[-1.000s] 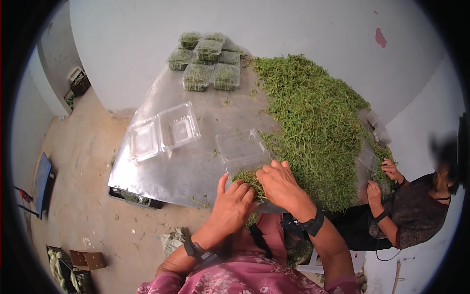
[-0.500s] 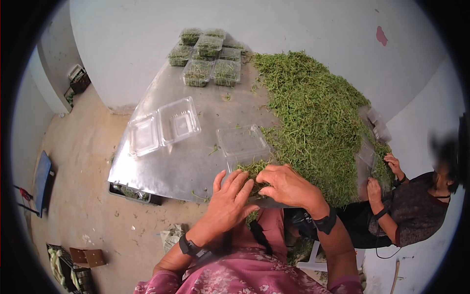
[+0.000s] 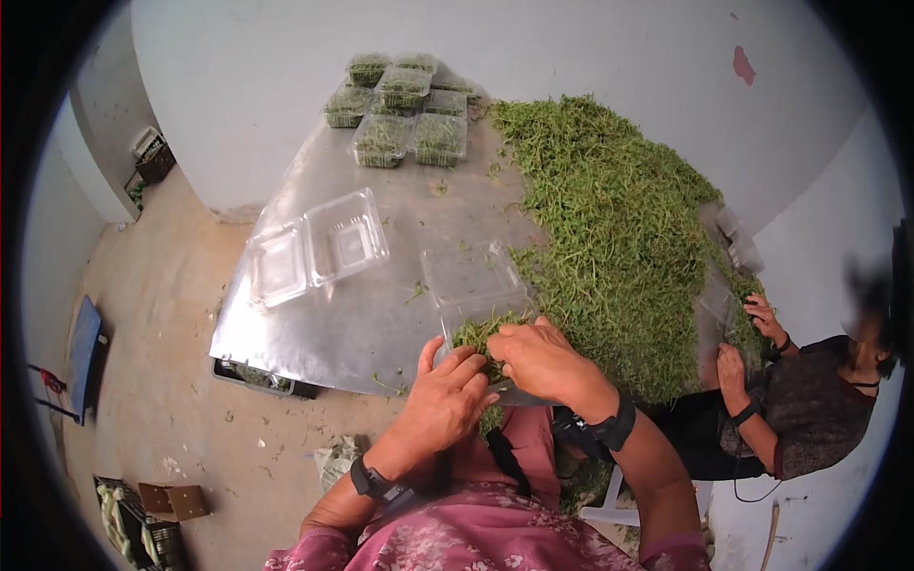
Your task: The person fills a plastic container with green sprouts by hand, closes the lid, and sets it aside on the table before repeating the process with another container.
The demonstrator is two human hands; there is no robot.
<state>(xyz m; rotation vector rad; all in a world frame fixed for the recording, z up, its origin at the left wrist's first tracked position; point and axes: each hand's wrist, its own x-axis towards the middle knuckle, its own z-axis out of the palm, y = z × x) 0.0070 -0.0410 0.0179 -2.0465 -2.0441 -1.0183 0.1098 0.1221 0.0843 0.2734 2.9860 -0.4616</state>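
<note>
A clear plastic clamshell box (image 3: 471, 273) lies opened at the near table edge, its lid flat on the metal and its near half filled with green sprigs (image 3: 476, 332). My right hand (image 3: 545, 360) bends over these greens, curled fingers closed on some of them. On the box's near left side is my left hand (image 3: 444, 398), its fingers bent together against the sprigs and the thumb apart. Both hands partly hide the filled half. Right beside them spreads a large heap of loose greens (image 3: 619, 247).
Another opened clamshell (image 3: 347, 238) lies on the metal table (image 3: 305, 338). Filled boxes (image 3: 405, 88) are stacked at the back by the wall. A co-worker (image 3: 809, 404) has both hands at the heap's right side. A dark crate (image 3: 262, 378) is below the left table edge.
My left hand's fingers have drawn in from a spread pose and bent down at the greens. My right hand has shifted slightly left and nearer, showing more of the sprigs.
</note>
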